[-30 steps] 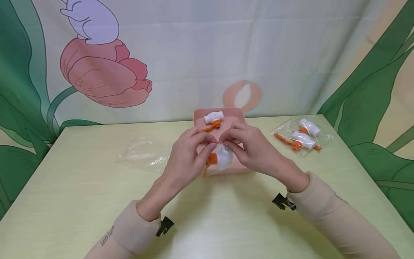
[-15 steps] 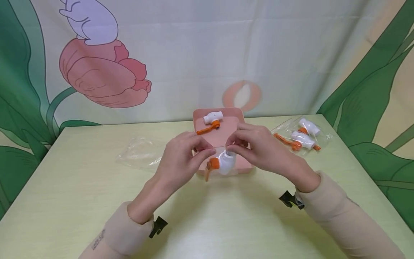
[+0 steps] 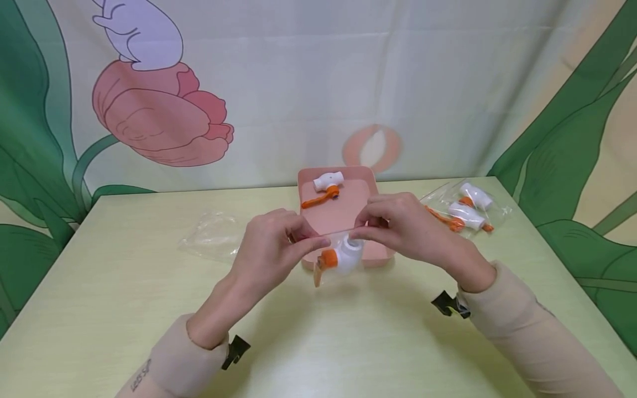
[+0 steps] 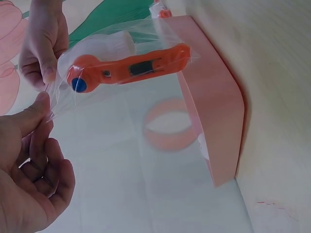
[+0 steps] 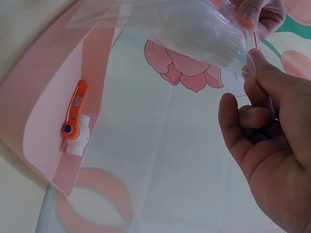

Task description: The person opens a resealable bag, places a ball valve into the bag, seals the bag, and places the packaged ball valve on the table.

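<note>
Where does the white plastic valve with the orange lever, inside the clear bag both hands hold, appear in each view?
Head: white plastic valve below centre, slightly right.
Left wrist: upper left, its orange lever facing the camera.
Right wrist: its white body near the top, right of centre.
Shared landmark: pink rectangular tray.

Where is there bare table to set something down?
The table is bare between the sleeves, before the tray, and left of the empty bag. Crowded: by the tray, where left hand and right hand hold a bagged valve, and back right, under two bagged valves.
</note>
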Action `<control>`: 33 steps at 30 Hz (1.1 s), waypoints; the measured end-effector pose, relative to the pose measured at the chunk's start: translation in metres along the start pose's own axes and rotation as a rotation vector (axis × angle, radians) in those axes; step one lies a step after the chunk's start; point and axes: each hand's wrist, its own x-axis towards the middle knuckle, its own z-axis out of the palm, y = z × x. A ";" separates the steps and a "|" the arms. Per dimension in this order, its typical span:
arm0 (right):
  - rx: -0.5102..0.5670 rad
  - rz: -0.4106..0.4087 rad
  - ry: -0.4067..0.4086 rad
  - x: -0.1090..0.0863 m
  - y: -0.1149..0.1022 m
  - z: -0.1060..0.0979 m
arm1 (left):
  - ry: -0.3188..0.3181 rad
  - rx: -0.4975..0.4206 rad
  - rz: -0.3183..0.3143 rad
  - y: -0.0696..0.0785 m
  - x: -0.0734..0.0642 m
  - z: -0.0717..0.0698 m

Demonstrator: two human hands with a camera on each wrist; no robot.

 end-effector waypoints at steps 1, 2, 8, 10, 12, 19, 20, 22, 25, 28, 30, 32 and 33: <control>0.003 -0.004 0.000 0.000 0.000 0.000 | -0.001 -0.012 -0.002 0.000 0.000 0.000; 0.006 -0.008 -0.002 0.000 0.000 -0.001 | -0.006 -0.027 -0.004 0.000 0.000 -0.001; 0.023 -0.041 -0.023 0.000 0.003 -0.005 | -0.082 -0.112 -0.029 0.000 0.001 -0.003; 0.026 -0.054 -0.031 -0.001 0.005 -0.006 | -0.110 -0.127 -0.040 0.001 0.001 -0.003; 0.032 -0.063 -0.042 -0.002 0.007 -0.007 | -0.136 -0.148 -0.056 0.001 0.000 -0.003; 0.040 -0.059 -0.059 -0.007 0.014 -0.006 | -0.193 -0.247 -0.054 -0.005 -0.004 0.007; 0.042 -0.054 -0.062 -0.008 0.014 -0.006 | -0.198 -0.263 -0.052 -0.006 -0.004 0.008; 0.048 -0.042 -0.066 -0.009 0.013 -0.006 | -0.203 -0.292 -0.051 -0.006 -0.004 0.010; 0.069 -0.023 -0.065 -0.012 0.013 -0.005 | -0.198 -0.320 -0.057 -0.006 -0.004 0.011; 0.095 0.010 -0.051 -0.014 0.014 -0.004 | -0.172 -0.309 -0.069 -0.005 -0.005 0.011; 0.118 0.040 -0.038 -0.015 0.015 -0.004 | -0.145 -0.294 -0.074 -0.004 -0.005 0.012; 0.145 0.081 -0.024 -0.016 0.016 -0.002 | -0.113 -0.287 -0.083 -0.004 -0.005 0.012; 0.162 0.107 -0.017 -0.016 0.016 -0.002 | -0.096 -0.287 -0.087 -0.004 -0.005 0.013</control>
